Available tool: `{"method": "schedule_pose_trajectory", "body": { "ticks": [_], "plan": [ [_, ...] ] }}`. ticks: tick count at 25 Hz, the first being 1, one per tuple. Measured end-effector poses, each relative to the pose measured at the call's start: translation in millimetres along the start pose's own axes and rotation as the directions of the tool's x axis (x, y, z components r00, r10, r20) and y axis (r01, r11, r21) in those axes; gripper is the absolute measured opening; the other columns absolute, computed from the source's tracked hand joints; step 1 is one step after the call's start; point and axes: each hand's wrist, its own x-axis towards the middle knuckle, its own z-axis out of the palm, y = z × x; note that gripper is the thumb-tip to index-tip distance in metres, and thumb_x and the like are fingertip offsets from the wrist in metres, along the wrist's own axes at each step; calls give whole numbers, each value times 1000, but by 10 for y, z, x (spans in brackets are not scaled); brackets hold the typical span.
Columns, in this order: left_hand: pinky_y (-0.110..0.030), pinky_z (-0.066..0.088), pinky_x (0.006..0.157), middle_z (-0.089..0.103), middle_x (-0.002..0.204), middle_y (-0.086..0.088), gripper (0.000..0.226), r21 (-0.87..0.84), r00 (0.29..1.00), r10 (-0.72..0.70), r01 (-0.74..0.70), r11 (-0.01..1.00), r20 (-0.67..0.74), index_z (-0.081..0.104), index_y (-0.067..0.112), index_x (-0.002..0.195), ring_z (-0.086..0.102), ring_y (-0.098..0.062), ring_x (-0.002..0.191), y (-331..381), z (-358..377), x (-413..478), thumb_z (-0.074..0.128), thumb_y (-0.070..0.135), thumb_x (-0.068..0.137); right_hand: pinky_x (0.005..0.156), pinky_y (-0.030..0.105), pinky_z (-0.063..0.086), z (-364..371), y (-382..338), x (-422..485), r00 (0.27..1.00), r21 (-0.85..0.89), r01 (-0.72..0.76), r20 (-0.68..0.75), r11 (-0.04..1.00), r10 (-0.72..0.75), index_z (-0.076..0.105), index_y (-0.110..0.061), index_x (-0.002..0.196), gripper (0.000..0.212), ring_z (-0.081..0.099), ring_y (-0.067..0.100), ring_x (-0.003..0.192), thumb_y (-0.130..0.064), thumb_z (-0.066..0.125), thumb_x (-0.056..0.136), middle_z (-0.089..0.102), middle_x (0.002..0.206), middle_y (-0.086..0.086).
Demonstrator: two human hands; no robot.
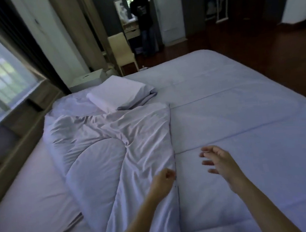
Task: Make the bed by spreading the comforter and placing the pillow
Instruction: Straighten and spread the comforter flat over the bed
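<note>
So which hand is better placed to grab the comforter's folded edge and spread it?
Left. The left hand is curled right at the comforter edge; the right hand hovers open over flat bedding, apart from it.

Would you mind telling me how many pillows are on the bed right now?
1. A single white rectangular pillow rests on the crumpled pale lavender comforter at the far left of the bed, near the window. Another might be hidden under the bunched folds.
</note>
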Motion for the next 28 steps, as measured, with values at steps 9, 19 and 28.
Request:
{"method": "schedule_pose_trajectory", "body": {
  "ticks": [9, 19, 28],
  "plan": [
    [-24, 38, 96, 61, 128, -4, 30, 296, 979, 3, -64, 953, 202, 61, 15, 120, 56, -22, 118, -1015, 2, -122, 48, 14, 93, 62, 26, 45, 682, 941, -414, 986, -108, -157, -71, 982, 150, 62, -24, 92, 11, 63, 12, 75, -20, 52, 88, 70, 95, -4],
    [-29, 42, 92, 50, 129, -16, 38, 374, 926, 133, -270, 887, 353, 52, 10, 129, 57, -33, 110, -1467, -56, 138, 49, 13, 91, 89, 29, 46, 1446, 1751, -479, 935, -265, -330, -223, 906, 275, 57, -17, 115, 32, 61, 25, 108, -24, 58, 84, 64, 119, 8],
    [-38, 34, 107, 30, 146, -20, 61, 80, 946, 323, -325, 942, 28, 32, 13, 145, 38, -34, 132, -1391, -307, 441, 56, 32, 92, 90, 19, 37, 2227, 1846, -709, 984, -355, -107, 97, 929, 150, 54, -13, 133, 53, 51, 11, 114, -7, 61, 81, 61, 126, 3]
  ]
}}
